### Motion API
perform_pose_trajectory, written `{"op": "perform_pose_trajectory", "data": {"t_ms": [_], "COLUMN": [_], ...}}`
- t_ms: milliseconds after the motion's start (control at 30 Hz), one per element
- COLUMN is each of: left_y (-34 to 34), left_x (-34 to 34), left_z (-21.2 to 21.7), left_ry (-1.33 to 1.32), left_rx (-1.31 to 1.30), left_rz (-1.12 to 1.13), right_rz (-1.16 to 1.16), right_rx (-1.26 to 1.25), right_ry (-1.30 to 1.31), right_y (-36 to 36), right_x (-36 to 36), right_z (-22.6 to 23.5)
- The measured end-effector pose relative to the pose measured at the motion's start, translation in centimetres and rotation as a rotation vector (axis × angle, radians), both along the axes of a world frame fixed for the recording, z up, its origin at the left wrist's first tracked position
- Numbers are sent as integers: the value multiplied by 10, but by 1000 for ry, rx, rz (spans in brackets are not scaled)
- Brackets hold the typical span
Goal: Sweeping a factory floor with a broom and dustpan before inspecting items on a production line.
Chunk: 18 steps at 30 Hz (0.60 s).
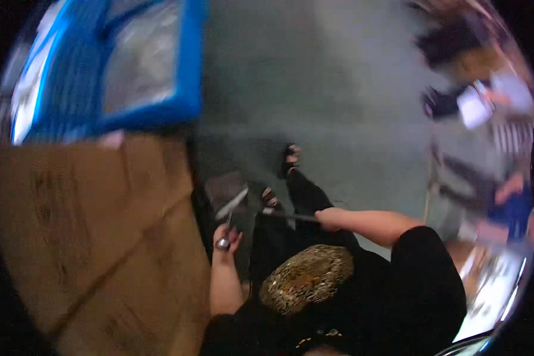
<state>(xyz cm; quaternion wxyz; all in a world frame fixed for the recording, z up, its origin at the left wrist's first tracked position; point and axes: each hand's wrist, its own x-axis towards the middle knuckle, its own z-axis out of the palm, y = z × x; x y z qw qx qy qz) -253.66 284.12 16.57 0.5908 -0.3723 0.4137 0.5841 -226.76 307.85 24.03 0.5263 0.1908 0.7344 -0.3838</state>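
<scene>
At the far left, a large brown cardboard box (pixel 118 225) fills the lower corner, and above it stands a bright blue, box-shaped frame (pixel 187 59) with a pale, blurred panel in its near side. Just right of the cardboard, the left hand (pixel 226 238) is raised in front of the body, its fingers bent around a slim metallic tool with a rounded silver end (pixel 223 244); the rounded end shows at the palm and the thin shaft points away from the body. A long, narrow, whitish strip (pixel 232 204) slants across the tip of that shaft; whether the two touch I cannot tell. Behind it is a dark brownish, flat shape (pixel 224 185), too blurred to name. Farther right come the wearer's feet in dark open sandals, on a grey-green floor (pixel 362 142). A straight, thin, dark rod (pixel 296 216) crosses over the legs, its left end near the whitish strip and its right end in the right hand (pixel 331 218), whose fingers are wrapped closed around it. Toward the right rim, other people appear as blurs, one beside a white, sheet-like rectangle (pixel 474 108), another in blue clothing (pixel 513 210).
</scene>
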Motion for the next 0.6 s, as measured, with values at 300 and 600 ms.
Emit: {"op": "perform_pose_trajectory", "data": {"t_ms": [300, 600], "left_y": [7, 121], "left_x": [-11, 70], "left_z": [10, 106], "left_ry": [-232, 43], "left_rx": [81, -60], "left_rz": [-272, -1125], "right_rz": [-706, -1567], "right_rx": [-19, 300], "right_ry": [-29, -71], "right_y": [-89, -170], "right_x": [121, 220], "right_z": [42, 61]}}
